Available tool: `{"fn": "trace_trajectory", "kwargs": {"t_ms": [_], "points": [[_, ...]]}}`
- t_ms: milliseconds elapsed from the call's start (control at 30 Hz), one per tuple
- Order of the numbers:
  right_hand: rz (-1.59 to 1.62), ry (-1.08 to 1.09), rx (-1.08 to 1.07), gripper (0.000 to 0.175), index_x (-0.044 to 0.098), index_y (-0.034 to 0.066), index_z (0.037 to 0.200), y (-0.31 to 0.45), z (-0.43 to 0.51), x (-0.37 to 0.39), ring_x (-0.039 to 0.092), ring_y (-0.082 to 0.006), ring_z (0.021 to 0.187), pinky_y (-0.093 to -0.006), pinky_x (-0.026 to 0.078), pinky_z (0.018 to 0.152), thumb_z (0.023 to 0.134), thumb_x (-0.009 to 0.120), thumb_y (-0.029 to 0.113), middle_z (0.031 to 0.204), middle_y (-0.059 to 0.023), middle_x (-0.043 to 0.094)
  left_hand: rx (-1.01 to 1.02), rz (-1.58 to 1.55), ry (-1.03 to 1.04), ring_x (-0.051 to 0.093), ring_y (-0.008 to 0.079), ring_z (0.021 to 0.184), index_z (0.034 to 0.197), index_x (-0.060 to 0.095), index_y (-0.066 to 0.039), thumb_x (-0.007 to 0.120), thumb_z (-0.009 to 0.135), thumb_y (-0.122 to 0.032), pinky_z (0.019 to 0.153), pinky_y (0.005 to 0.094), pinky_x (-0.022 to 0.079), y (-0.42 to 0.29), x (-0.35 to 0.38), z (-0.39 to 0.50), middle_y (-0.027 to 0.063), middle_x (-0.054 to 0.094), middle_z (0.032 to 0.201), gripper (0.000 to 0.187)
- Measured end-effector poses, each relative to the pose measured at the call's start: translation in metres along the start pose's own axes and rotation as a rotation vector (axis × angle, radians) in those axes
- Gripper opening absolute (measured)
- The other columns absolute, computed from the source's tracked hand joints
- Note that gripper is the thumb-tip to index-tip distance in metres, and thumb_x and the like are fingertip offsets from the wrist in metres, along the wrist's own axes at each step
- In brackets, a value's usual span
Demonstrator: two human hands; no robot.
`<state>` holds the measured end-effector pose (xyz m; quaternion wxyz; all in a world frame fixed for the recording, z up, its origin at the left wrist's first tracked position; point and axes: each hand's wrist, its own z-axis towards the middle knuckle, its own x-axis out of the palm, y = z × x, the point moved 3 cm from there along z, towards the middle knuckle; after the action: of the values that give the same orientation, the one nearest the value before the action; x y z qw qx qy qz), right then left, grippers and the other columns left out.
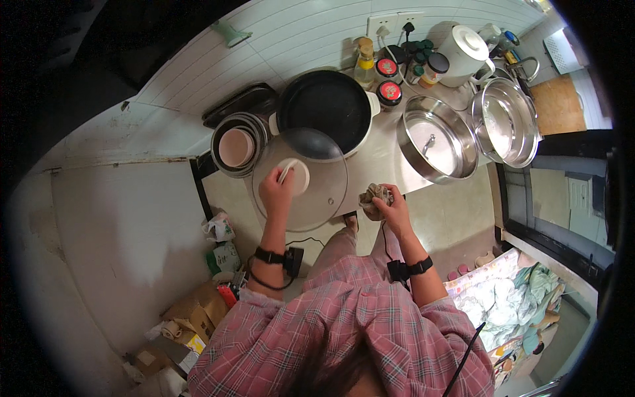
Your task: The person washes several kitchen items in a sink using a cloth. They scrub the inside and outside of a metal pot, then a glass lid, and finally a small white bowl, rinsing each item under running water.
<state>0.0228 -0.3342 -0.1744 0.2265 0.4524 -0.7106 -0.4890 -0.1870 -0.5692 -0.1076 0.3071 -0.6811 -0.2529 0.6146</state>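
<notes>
My left hand (277,187) grips the pale handle (299,177) of a round glass lid (317,208). The lid is off the pan, and its far edge overlaps the near side of a black-lined electric pan (325,109) with white side handles. Crumpled in my right hand (394,208) is a greyish-brown cloth (372,201), apart from the lid. To the right on the counter sits a deep stainless steel pot (439,141), with a second steel vessel (506,124) beside it.
Nested bowls (237,147) stand left of the pan, before a black tray (240,104). Jars (389,93), an oil bottle (365,67) and a white kettle (464,54) line the tiled wall below sockets (395,25). A wooden board (558,105) is far right. Cardboard boxes (198,310) lie at lower left.
</notes>
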Motion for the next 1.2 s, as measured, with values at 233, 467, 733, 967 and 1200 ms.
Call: {"fn": "trace_trajectory", "kwargs": {"t_ms": [233, 467, 733, 967, 1200], "points": [[0.017, -0.043, -0.023, 0.041, 0.056, 0.0045, 0.119, 0.001, -0.005, -0.014, 0.066, -0.017, 0.092, -0.0308, 0.053, 0.082, 0.084, 0.072, 0.017, 0.101, -0.0096, 0.069, 0.042, 0.007, 0.017, 0.063, 0.0388, 0.068, 0.077, 0.063, -0.002, 0.069, 0.08, -0.033, 0.062, 0.0427, 0.048, -0.046, 0.076, 0.087, 0.0203, 0.064, 0.073, 0.032], [-0.064, -0.102, 0.048, 0.039, 0.057, 0.003, 0.118, 0.012, -0.009, -0.027, 0.063, -0.0151, 0.093, -0.03, 0.051, 0.083, 0.083, 0.071, 0.011, 0.103, -0.0077, 0.067, 0.035, 0.0, 0.005, 0.067, 0.0378, 0.074, 0.08, 0.067, -0.002, 0.069, 0.08, -0.034, 0.067, 0.0436, 0.051, -0.06, 0.134, 0.131, 0.0196, 0.068, 0.077, 0.032], [-0.076, -0.108, 0.063, 0.038, 0.057, 0.0034, 0.118, 0.014, -0.003, -0.033, 0.063, -0.0149, 0.095, -0.0301, 0.051, 0.084, 0.083, 0.071, 0.011, 0.104, -0.0073, 0.067, -0.002, -0.038, 0.034, 0.068, 0.0373, 0.073, 0.081, 0.068, -0.002, 0.069, 0.081, -0.032, 0.067, 0.0435, 0.052, -0.063, 0.146, 0.142, 0.0189, 0.069, 0.078, 0.03], [0.043, -0.071, 0.011, 0.039, 0.054, 0.0028, 0.118, 0.012, 0.002, -0.029, 0.065, -0.0178, 0.094, -0.031, 0.052, 0.083, 0.084, 0.072, 0.013, 0.104, -0.0108, 0.067, 0.065, 0.001, -0.013, 0.068, 0.0368, 0.073, 0.081, 0.068, -0.001, 0.069, 0.082, -0.032, 0.067, 0.0432, 0.052, -0.057, 0.156, 0.14, 0.0192, 0.069, 0.079, 0.031], [-0.11, -0.09, 0.034, 0.043, 0.055, 0.0058, 0.12, 0.009, -0.002, -0.033, 0.066, -0.0195, 0.091, -0.0322, 0.053, 0.08, 0.083, 0.074, 0.018, 0.101, -0.0125, 0.068, 0.054, -0.02, -0.049, 0.068, 0.0372, 0.074, 0.084, 0.07, -0.003, 0.069, 0.083, -0.033, 0.068, 0.0439, 0.052, -0.055, 0.157, 0.139, 0.0189, 0.07, 0.08, 0.03]]}}
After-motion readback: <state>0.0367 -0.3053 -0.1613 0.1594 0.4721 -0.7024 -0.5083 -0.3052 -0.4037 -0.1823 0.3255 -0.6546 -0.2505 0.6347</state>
